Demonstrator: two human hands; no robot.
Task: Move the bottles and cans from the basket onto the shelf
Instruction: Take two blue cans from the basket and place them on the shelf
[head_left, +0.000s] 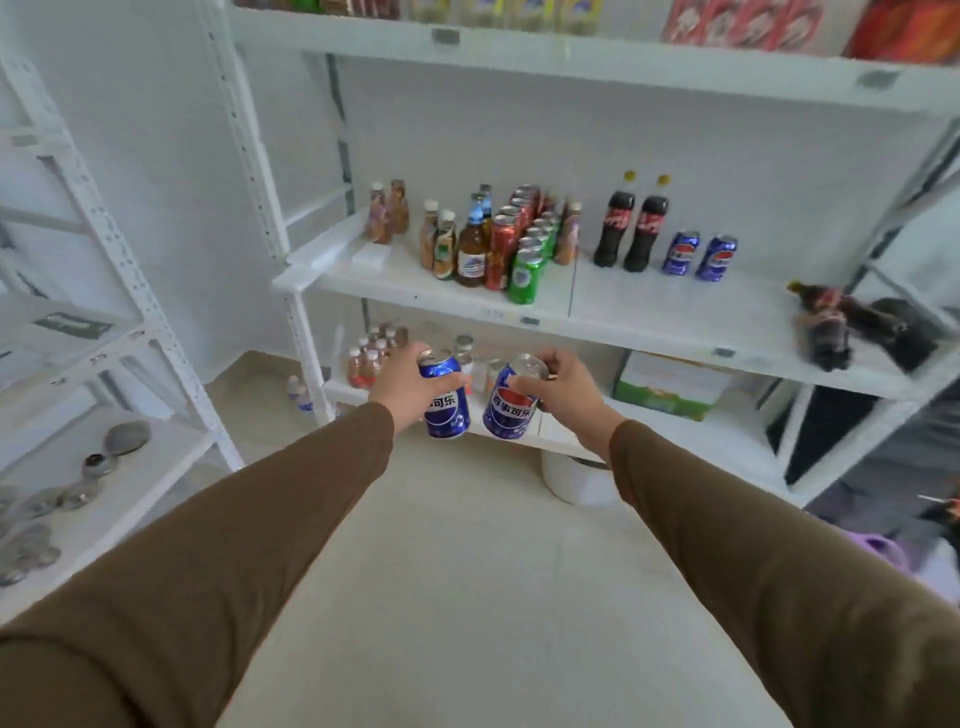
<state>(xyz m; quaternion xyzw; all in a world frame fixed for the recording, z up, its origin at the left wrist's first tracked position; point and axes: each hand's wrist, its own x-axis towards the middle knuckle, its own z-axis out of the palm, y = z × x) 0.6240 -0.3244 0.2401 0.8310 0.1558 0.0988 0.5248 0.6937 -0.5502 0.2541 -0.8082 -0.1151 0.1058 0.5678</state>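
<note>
My left hand (408, 382) grips a blue Pepsi can (447, 410), held upright in front of the white shelf unit. My right hand (566, 392) holds a second blue Pepsi can (509, 410), tilted slightly left. Both cans hang below the middle shelf (649, 317). On that shelf stand two more Pepsi cans (698, 255), two cola bottles (631, 226), rows of red and green cans (524, 239) and several small bottles (441, 241). Cola bottles (826, 322) lie on their sides at the shelf's right end. No basket is in view.
The lower shelf (691, 441) carries small bottles and a green-and-white carton (670, 387). A white bucket (576, 478) stands on the floor under it. A second white rack (104, 467) with metal lids is at the left. Purple and dark items sit at the right edge.
</note>
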